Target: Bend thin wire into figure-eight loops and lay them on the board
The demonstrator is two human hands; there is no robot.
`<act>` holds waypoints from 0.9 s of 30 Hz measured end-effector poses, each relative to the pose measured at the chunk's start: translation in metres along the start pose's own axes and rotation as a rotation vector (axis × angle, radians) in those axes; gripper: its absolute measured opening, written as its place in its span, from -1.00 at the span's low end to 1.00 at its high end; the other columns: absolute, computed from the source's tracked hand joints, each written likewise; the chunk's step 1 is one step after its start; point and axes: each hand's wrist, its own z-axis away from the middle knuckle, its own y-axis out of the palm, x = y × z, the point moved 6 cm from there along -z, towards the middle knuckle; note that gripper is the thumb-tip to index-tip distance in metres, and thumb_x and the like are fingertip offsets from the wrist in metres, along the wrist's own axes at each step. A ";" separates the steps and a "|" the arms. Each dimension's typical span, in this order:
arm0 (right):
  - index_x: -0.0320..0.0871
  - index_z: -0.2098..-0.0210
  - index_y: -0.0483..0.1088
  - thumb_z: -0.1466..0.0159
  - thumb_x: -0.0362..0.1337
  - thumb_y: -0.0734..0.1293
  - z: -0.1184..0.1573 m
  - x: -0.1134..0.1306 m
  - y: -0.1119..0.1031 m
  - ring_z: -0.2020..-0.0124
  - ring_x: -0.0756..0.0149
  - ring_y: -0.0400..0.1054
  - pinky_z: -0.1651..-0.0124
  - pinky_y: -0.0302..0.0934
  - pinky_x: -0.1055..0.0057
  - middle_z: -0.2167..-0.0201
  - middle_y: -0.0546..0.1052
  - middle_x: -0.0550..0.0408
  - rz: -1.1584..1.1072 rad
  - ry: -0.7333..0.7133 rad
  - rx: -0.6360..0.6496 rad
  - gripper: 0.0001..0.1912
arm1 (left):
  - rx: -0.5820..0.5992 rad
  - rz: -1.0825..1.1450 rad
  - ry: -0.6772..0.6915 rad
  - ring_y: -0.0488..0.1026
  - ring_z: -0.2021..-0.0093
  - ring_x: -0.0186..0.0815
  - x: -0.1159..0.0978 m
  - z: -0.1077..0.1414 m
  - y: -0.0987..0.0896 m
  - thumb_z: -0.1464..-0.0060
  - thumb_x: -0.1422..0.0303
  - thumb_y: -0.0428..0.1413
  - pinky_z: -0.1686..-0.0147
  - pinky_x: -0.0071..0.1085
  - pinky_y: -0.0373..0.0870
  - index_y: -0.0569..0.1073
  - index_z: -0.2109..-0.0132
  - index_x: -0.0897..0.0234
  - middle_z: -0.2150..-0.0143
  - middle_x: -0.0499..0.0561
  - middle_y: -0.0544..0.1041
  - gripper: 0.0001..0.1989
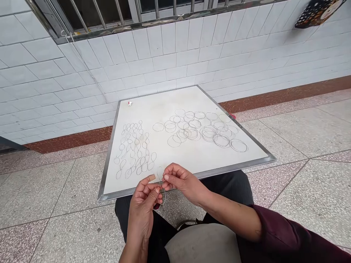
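Close to the near edge of the board, my left hand (145,199) and my right hand (179,179) meet around a thin wire loop (165,197). My left thumb and fingers pinch it near its middle. On the right, thumb and index finger are pressed together at the wire beside them. One part of the loop rises above the fingers and another hangs below. A small tan piece (152,178), perhaps tape, sits at my left index fingertip. Large round wire rings (192,134) lie overlapping on the board's right half. Several wires twisted into figure-eights (133,170) lie on the left.
The white board (161,102) has a metal rim and reaches to the tiled wall (164,58). A tiny white and red object (129,104) rests at its far left corner. Metal window bars (117,11) are above; a dark patterned bag (315,14) hangs at upper right.
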 end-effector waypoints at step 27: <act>-0.14 0.31 0.42 -0.12 -0.11 0.53 0.005 -0.020 0.001 0.27 0.43 0.46 0.11 0.34 0.43 0.30 0.52 0.16 -0.254 0.156 0.005 -0.69 | 0.071 0.017 -0.075 0.41 0.43 -0.42 0.004 0.002 -0.003 0.09 0.31 0.37 0.39 -0.46 0.36 0.54 0.01 0.23 0.37 -0.07 0.48 -0.56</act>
